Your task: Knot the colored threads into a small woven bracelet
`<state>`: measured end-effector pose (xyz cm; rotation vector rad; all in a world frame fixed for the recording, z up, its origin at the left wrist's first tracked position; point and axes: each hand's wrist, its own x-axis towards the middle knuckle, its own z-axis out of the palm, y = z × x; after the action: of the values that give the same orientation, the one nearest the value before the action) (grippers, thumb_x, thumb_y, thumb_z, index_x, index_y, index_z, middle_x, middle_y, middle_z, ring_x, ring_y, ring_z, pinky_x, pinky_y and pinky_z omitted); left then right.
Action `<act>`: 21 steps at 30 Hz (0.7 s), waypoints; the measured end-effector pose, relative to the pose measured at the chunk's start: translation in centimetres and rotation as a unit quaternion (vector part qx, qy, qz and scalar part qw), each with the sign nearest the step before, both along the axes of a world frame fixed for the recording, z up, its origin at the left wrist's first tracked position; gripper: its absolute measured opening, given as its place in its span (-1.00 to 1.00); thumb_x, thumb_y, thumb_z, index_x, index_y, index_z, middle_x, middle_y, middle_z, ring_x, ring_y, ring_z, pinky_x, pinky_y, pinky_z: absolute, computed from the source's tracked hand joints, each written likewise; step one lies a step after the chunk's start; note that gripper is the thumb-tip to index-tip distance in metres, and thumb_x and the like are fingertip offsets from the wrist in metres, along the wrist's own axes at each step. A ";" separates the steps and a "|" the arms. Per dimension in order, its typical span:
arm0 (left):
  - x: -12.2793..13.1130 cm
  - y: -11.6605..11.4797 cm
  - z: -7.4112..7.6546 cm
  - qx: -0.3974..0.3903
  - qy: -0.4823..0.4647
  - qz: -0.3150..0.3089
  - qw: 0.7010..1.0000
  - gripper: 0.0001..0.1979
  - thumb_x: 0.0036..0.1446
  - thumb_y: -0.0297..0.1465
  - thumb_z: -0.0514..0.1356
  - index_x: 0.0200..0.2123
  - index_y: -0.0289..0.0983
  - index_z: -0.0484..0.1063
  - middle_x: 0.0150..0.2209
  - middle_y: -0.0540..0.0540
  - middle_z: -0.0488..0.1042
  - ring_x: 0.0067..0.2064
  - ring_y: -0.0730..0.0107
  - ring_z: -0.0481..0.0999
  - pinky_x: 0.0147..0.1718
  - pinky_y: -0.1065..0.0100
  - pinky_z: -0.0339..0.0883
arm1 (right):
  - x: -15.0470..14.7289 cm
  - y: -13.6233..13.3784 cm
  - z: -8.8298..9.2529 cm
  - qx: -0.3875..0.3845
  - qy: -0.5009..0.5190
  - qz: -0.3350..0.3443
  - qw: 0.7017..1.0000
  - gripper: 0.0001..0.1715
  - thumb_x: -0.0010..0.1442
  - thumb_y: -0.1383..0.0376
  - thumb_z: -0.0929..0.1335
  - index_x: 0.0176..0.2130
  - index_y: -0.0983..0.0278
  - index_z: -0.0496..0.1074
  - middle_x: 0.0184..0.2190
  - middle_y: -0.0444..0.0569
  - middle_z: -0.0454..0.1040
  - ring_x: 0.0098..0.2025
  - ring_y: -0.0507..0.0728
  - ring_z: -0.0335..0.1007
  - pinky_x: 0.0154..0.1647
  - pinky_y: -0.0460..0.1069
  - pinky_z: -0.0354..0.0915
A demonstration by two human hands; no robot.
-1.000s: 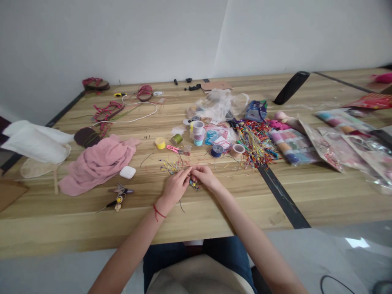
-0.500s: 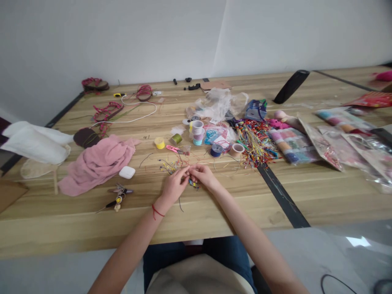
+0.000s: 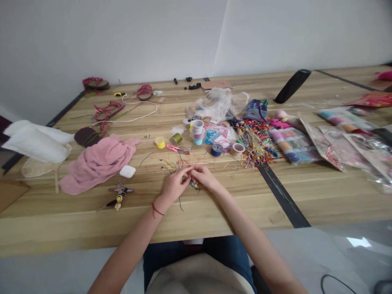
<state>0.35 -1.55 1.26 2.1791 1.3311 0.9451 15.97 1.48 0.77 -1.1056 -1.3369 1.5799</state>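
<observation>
My left hand (image 3: 174, 185) and my right hand (image 3: 203, 177) meet over the wooden table (image 3: 196, 212), fingertips pinched together on a small knotted piece of coloured threads (image 3: 194, 185). A dark thread end hangs from it toward the table's near edge. A red string circles my left wrist. Loose thread ends (image 3: 173, 165) lie just beyond my fingers. Pink snips (image 3: 175, 149) lie behind them.
Thread spools (image 3: 198, 131), a navy spool (image 3: 216, 150) and a tape roll (image 3: 237, 149) sit behind my hands. A heap of coloured cords (image 3: 255, 141) and bead bags (image 3: 292, 145) lie right. A pink cloth (image 3: 98, 162), white case (image 3: 127, 171) and keys (image 3: 118, 197) lie left.
Both hands stay pinched on the threads in the same spot; only the fingers shift slightly.
</observation>
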 end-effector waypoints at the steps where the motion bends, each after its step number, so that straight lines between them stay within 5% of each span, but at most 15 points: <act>1: 0.0 0.0 0.0 0.000 0.000 -0.001 1.000 -0.57 0.12 -0.55 0.20 0.08 -0.20 0.39 -0.44 0.05 0.49 -0.52 0.55 0.36 -0.48 0.50 0.26 | 0.0 0.0 0.0 0.000 -0.001 0.002 1.000 -0.90 -0.08 0.28 0.32 -0.53 0.29 0.36 -0.76 -0.23 0.27 -0.71 -0.06 0.13 -0.70 -0.17 0.06; 13: 0.0 0.3 -0.3 -0.013 -0.017 0.036 0.999 -0.64 0.11 -0.52 0.21 0.01 -0.24 0.43 -0.47 0.06 0.50 -0.59 0.57 0.28 -0.54 0.49 0.19 | 0.0 0.0 -0.3 -0.009 0.055 -0.032 0.998 -0.63 -0.08 0.07 0.46 -0.41 0.30 0.39 -0.73 -0.23 0.36 -0.71 -0.05 0.21 -0.70 -0.16 0.13; 21: 0.0 0.4 -0.6 -0.004 -0.006 0.048 0.999 -0.62 0.10 -0.52 0.22 0.02 -0.24 0.43 -0.44 0.04 0.54 -0.56 0.56 0.35 -0.50 0.49 0.27 | 0.0 0.1 -0.3 -0.027 0.060 -0.041 0.997 -0.65 -0.10 0.10 0.46 -0.41 0.30 0.38 -0.72 -0.23 0.38 -0.72 -0.05 0.24 -0.70 -0.16 0.15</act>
<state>0.38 -1.17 0.69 2.1169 1.4422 0.9862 15.97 1.62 0.44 -1.0659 -1.1615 1.6035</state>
